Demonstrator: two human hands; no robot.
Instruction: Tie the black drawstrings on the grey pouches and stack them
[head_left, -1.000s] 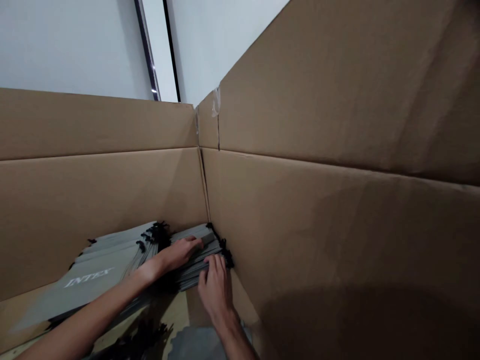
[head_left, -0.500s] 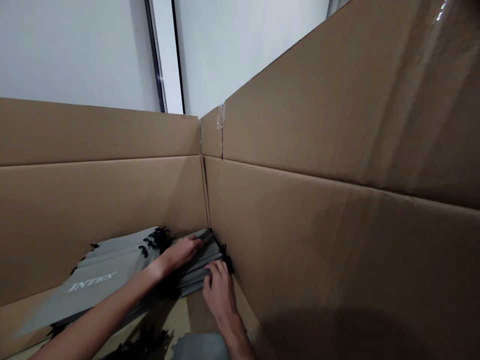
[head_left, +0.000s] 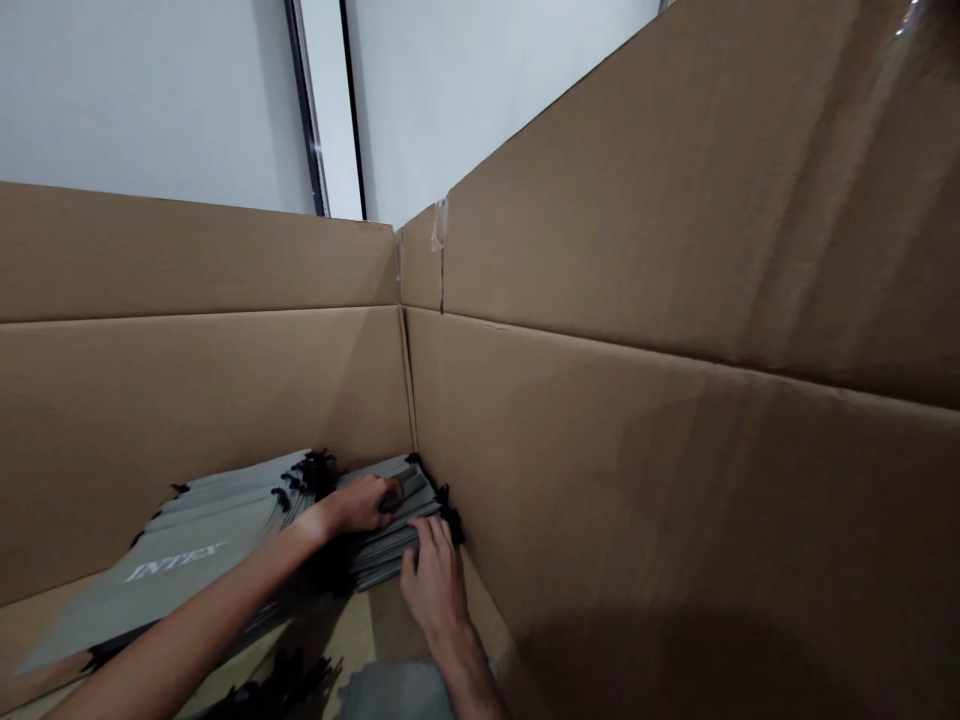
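Deep in a large cardboard box, a stack of grey bags (head_left: 390,560) with black cords lies against the corner. My left hand (head_left: 367,502) is on top of this stack, its fingers curled round the edge of a grey bag. My right hand (head_left: 435,575) rests on the near right side of the same stack, fingers bent slightly and apart, with nothing visible gripped. To the left, another stack of grey bags (head_left: 180,570) bears white "INTEX" lettering on top. My left forearm reaches across its right part.
Tall cardboard walls (head_left: 675,300) rise at the right and back, meeting at a taped corner. More black cords (head_left: 289,685) and a grey bag (head_left: 394,692) lie at the bottom edge. A pale wall (head_left: 495,80) stands behind the box.
My left hand has shifted slightly left and its fingers are curled more tightly, with the bag beneath them lifted a little. My right hand stays nearly in place. The view has shifted slightly.
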